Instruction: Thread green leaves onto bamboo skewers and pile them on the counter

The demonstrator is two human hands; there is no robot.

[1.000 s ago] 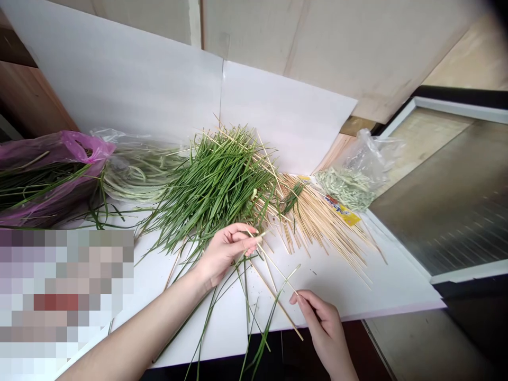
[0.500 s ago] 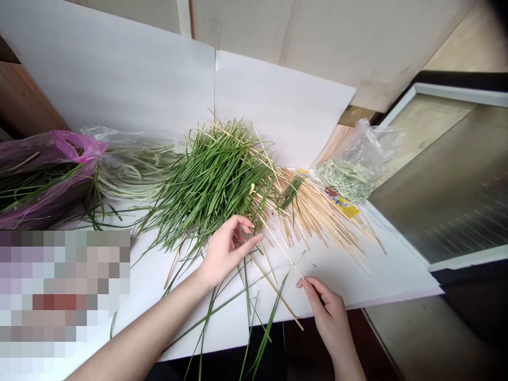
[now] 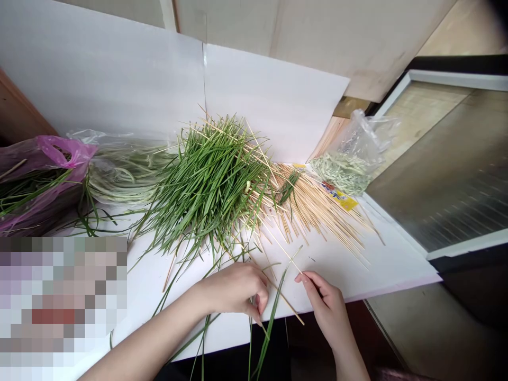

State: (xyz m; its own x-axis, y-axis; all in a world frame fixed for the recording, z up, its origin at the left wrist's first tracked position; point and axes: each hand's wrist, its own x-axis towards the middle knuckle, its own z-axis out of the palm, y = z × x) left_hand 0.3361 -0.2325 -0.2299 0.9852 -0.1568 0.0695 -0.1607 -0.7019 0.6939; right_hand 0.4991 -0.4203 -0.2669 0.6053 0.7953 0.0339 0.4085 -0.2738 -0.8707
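Note:
My left hand (image 3: 243,288) is low over the table's front edge, thumb and fingers pinched on a thin green chive leaf (image 3: 266,332) whose tip sticks out below. The palm side is hidden. To its right, my right hand (image 3: 326,301) pinches the end of a bamboo skewer (image 3: 283,250) that slants up and left toward the pile. Between both hands, longer chive leaves (image 3: 273,317) hang over the edge. Behind them rises a heap of green chives (image 3: 210,182), lying partly over skewers. A short green bundle (image 3: 288,188) sits among the fanned bamboo skewers (image 3: 321,211).
At left are a pink plastic bag (image 3: 65,153) of greens and a clear bag (image 3: 123,177) of pale stems. A clear bag (image 3: 345,169) with pale green strips stands back right, beside a yellow packet (image 3: 343,200). White boards (image 3: 273,100) back the table. The lower left is pixelated.
My left hand has come down from the chive heap toward the front edge, and its fingers have closed on a leaf. My right hand keeps its pinch on the skewer. The view has shifted slightly.

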